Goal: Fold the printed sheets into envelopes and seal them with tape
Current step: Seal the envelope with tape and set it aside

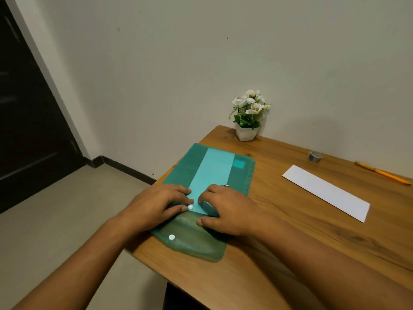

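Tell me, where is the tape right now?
In the head view the tape roll sits on the table, far right, beside the yellow pencil and beyond the white folded sheet.

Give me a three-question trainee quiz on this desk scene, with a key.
1. True or false: the tape roll lies on the green folder.
2. What stands at the table's far corner? A) flower pot B) mug C) lamp
3. Fill in: the left hand and right hand both rest on the ____.
Key: 1 false; 2 A; 3 green folder.
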Available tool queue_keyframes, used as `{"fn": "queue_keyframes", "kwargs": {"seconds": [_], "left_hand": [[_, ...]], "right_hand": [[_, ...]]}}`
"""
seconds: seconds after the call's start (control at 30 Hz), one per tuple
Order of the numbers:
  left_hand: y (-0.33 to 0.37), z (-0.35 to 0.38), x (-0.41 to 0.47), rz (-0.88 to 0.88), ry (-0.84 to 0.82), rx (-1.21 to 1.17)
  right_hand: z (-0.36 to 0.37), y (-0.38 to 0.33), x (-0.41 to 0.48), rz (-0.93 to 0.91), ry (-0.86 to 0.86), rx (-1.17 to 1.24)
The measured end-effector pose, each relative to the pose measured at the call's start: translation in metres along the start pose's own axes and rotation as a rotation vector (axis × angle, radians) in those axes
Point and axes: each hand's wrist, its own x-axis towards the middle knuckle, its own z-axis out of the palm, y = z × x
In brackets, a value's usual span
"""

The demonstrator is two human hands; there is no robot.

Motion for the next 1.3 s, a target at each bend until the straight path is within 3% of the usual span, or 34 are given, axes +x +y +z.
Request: {"fn": "queue_keyframes", "kwargs": {"seconds": [0.17, 0.47, 0.67, 0.97, 1.07, 1.13, 1.3], "left_hand": [[0.007, 0.006, 0.003, -0.037, 0.163, 0.074], [0.005, 0.003, 0.006, -0.102, 0.161, 0.034], [-0.002, 0.001, 0.003, -0.105, 0.029, -0.009], [0.0, -0.007, 0.011, -0.16, 0.005, -0.165], [0.003, -0.011, 0.013, -0.175, -0.054, -0.132], [0.005, -0.013, 0.014, -0.204, -0.072, -0.12], [0.011, -0.017, 0.013, -0.199, -0.11, -0.143]], "right_hand": [[-0.002, -0.012, -0.008, -0.11, 0.085, -0.048], [-0.009, -0.029, 0.0, -0.047, 0.007, -0.335], [-0.01, -0.02, 0.0, -0.003, 0.079, -0.109], [-0.046, -0.018, -0.008, 0.083, 0.288, 0.791], [-0.049, -0.013, -0.012, 0.099, 0.322, 0.961], [-0.044, -0.006, -0.016, 0.125, 0.259, 0.961], [-0.032, -0.001, -0.03, 0.233, 0.049, 0.548]]}}
